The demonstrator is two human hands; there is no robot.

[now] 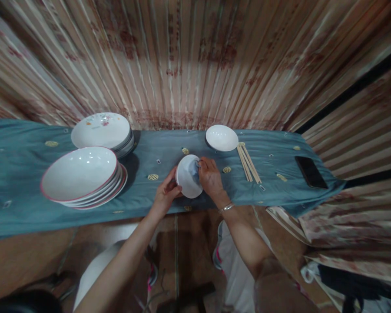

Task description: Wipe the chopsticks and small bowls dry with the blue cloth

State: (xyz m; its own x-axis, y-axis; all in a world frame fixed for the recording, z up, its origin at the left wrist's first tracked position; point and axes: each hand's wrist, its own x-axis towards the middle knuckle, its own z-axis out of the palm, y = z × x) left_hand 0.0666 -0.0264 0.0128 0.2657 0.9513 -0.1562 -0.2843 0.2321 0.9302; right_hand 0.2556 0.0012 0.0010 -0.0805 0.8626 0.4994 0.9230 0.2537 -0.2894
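A small white bowl (186, 184) is tilted over the front middle of the cloth-covered table, its inside facing me. My left hand (167, 189) grips it by the left side, thumb at the rim. Inside the bowl lies a soft-looking blue-grey cloth (193, 169), partly hidden by fingers. My right hand (210, 176), a silver bracelet at its wrist, is closed around that cloth at the bowl's right side. Just beyond, another white bowl (221, 138) rests on the table, and several wooden chopsticks (248, 163) lie to its right.
On the left, a stack of pink-rimmed dishes (81, 174) stands in front of a stack of flowered dishes (101, 130). A black phone (310, 172) lies near the right end of the blue-green tablecloth (150, 152). Pleated curtains (189, 65) hang directly behind the table.
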